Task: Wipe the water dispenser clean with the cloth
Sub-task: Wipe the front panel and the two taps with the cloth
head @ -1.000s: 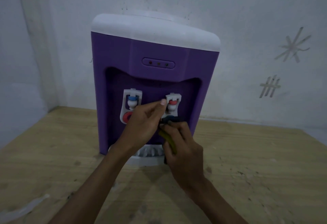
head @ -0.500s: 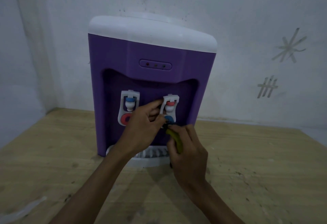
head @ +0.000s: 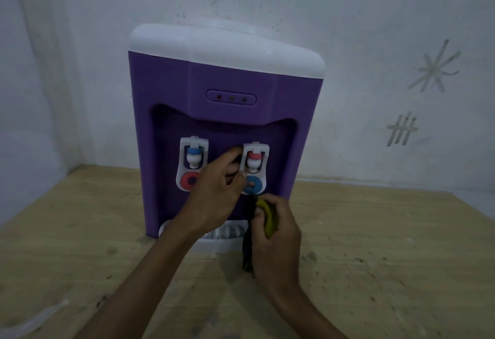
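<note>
In front of the dispenser (head: 225,84), my left hand (head: 214,196) curls its fingers around the right tap (head: 254,159). My right hand (head: 276,234) grips the cloth (head: 269,222) just below, above the surface (head: 388,245).

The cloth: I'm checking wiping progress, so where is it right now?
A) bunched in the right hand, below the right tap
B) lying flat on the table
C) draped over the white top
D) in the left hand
A: the right hand grips the yellow-green cloth just below the right tap of the water dispenser, while the left hand holds none.
</note>
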Demonstrator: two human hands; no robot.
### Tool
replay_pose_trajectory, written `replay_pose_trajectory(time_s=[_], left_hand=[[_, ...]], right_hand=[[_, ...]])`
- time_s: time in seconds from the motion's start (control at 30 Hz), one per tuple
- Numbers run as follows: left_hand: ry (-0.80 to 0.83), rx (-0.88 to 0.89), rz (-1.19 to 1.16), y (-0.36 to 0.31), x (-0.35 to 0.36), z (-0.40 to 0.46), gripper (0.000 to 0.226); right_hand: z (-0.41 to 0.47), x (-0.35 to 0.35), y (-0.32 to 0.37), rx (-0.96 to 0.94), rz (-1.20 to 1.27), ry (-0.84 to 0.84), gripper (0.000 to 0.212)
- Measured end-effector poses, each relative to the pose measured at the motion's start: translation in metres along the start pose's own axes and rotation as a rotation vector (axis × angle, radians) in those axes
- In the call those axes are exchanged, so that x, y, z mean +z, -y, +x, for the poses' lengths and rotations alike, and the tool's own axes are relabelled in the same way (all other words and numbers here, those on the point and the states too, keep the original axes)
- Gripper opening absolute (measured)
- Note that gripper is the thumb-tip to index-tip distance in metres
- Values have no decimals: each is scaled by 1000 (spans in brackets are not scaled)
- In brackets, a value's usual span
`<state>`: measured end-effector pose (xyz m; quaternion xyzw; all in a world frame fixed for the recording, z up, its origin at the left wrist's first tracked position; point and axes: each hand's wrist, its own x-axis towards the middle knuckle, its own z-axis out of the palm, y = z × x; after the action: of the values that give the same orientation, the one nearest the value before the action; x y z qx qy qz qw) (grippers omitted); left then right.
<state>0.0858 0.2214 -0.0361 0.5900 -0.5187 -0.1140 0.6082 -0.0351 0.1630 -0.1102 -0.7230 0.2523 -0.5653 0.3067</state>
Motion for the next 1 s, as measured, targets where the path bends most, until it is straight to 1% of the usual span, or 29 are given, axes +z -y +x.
replay_pose_trajectory(time_s=[0.07,0.17,0.3,0.37,0.43,0.57,0.77,0.93,1.0], left_hand=[[1,-6,1,1,1,1,41],[6,-10,19,3,0,1,41],[6,-7,27,4,1,1,39],[3,-5,21,4,2,2,39],[2,-4,18,4,2,2,39],[-1,-5,19,4,2,2,37],[10,-12,4,4,0,3,37],[-9,-9,-6,3,1,2,36],[-6,-9,-6,3,2,2,35]], right_hand=[[-1,2,3,50,44,-52,23],[10,2,13,143,138,-195,20],[21,-6,13,233,207,-247,14],[22,-6,13,233,208,-235,14],[19,-2,15,228,197,-179,15],[1,7,15,312,239,-63,15],[17,1,17,293,259,-173,14],[11,3,20,290,269,-93,10],[11,-1,18,287,269,-85,10]])
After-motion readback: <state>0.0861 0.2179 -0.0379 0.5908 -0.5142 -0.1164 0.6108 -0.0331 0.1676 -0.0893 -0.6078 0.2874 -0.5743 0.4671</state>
